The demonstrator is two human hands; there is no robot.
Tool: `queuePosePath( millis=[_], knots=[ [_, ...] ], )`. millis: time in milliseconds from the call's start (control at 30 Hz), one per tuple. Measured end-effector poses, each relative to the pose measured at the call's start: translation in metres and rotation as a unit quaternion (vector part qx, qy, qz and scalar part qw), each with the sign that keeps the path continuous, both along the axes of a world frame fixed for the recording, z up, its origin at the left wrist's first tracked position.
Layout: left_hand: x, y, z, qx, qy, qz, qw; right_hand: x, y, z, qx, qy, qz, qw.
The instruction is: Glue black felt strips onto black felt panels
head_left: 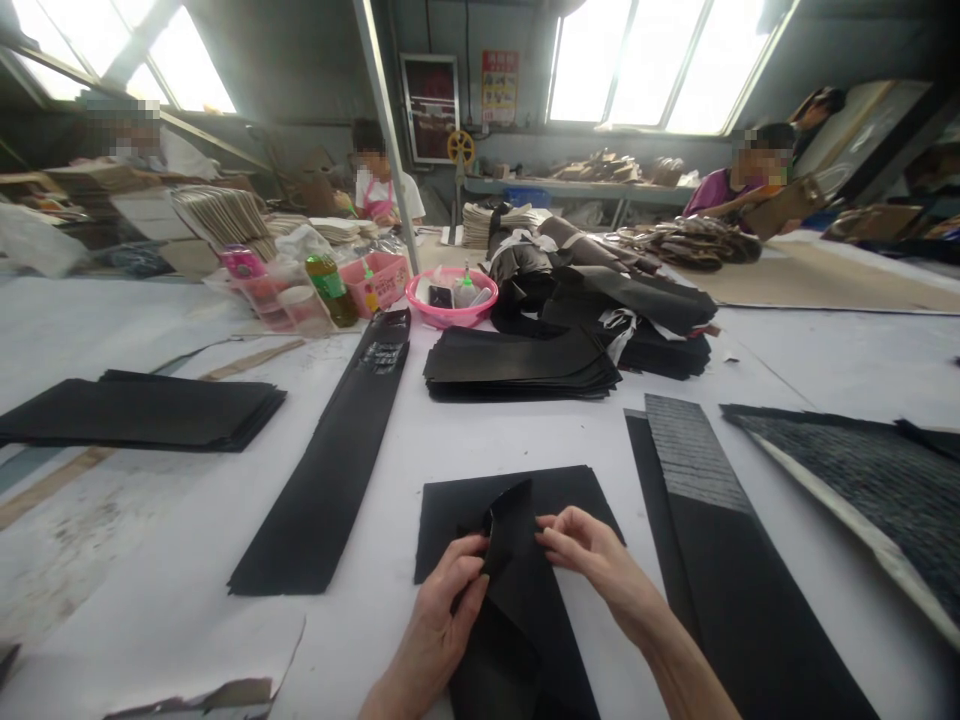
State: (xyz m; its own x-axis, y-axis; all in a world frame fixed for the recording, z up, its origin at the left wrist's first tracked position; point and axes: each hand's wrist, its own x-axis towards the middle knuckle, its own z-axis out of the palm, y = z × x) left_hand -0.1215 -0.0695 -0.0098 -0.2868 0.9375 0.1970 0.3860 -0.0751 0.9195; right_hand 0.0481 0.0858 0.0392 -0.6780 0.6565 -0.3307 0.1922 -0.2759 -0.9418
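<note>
Between my hands a thin black strip [514,590], leather-like, is raised and bent over at its far end. My left hand [448,605] grips the curled left edge of this strip between thumb and fingers. On the other side, my right hand [589,552] has its fingertips pinched together at the strip's right edge. Under the strip's far end lies a wider black sheet [450,500], flat on the white tabletop [360,640]. My fingers hide part of the fold.
Long black strips [330,460] lie to the left, others [720,540] to the right. Black sheets are stacked ahead [517,360] and far left [142,410]. Behind stand a pink basin [454,312], a bottle [330,290] and a dark material heap [630,300]. Several people work beyond.
</note>
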Motion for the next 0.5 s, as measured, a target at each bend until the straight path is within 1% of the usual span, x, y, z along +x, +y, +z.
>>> queuePosePath(
  millis=[100,200,267,333,400,500],
  knots=[
    [0.001,0.002,0.002,-0.003,0.003,-0.004,1.0,-0.006,-0.014,-0.001,0.119,-0.033,0.037,0.992],
    [0.002,0.002,0.003,-0.003,-0.004,0.005,1.0,-0.014,-0.032,-0.001,0.201,-0.058,0.076,0.975],
    [0.002,0.002,0.003,-0.002,-0.005,0.005,1.0,-0.02,-0.044,-0.001,0.252,-0.09,0.094,0.959],
    [0.002,0.002,0.004,-0.001,0.0,0.002,1.0,-0.025,-0.051,-0.004,0.299,-0.116,0.083,0.944],
    [0.002,0.002,0.004,-0.001,0.009,-0.003,1.0,-0.029,-0.054,-0.009,0.319,-0.115,0.049,0.94],
    [0.001,0.002,0.003,0.0,0.008,0.018,1.0,-0.031,-0.047,-0.019,0.288,-0.088,-0.007,0.954]
  ],
)
